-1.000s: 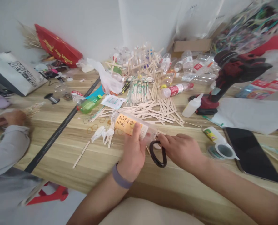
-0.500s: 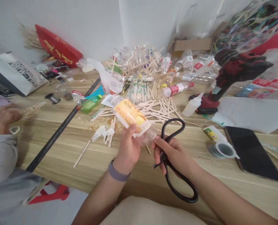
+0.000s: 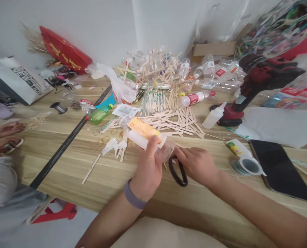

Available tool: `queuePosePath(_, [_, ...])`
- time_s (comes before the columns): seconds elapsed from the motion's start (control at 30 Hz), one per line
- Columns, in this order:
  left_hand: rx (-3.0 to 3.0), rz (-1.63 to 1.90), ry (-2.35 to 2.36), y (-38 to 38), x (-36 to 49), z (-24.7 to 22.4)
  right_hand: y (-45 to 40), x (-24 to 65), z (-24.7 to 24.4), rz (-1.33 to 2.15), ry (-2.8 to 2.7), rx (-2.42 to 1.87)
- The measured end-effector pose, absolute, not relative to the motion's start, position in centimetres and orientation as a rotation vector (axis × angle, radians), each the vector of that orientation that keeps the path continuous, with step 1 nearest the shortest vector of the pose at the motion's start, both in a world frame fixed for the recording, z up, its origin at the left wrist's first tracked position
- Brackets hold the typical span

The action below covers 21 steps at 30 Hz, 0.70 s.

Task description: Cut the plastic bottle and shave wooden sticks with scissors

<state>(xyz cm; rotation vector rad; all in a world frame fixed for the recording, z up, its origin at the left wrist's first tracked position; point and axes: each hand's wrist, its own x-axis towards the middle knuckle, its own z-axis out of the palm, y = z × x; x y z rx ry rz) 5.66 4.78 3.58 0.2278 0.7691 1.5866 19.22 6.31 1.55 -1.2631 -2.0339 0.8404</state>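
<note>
Our left hand [image 3: 148, 168] clamps the bottle [image 3: 143, 132]; just beside its base, our right hand [image 3: 198, 163] grips the scissors [image 3: 181, 182]. We should steady the bottle, thumb clear.

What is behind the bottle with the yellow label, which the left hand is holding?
Beyond the bottle lie loose wooden sticks and a white packet. The label and the left hand cover what is directly behind them, so that part cannot be seen.

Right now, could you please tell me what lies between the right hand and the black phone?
Between the right hand and the black phone, the head view shows a round spool and, just beyond it, a yellow-labelled white container.
</note>
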Motion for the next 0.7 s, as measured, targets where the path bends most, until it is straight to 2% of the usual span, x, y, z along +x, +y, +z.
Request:
queuePosePath(0.1, [0.105,1.505,0.759,5.2,6.0,3.5,7.7,20.0,2.4,0.732,-2.115,-1.248])
queuePosePath(0.23, [0.094,1.536,0.749,5.5,6.1,3.6,7.8,19.5,2.2,0.772,-2.075,-1.279])
queuePosePath(0.43, [0.302,1.543,0.727,5.5,5.1,2.5,6.3,17.0,1.4,1.264,-1.844,-1.306])
queuePosePath(0.53, [0.381,1.521,0.672,5.4,4.6,2.0,5.9,16.7,2.1,1.388,-1.786,-1.288])
queuePosePath(0.7, [0.297,1.549,0.66,5.1,4.9,2.6,5.9,17.6,2.7,1.232,-1.887,-1.312])
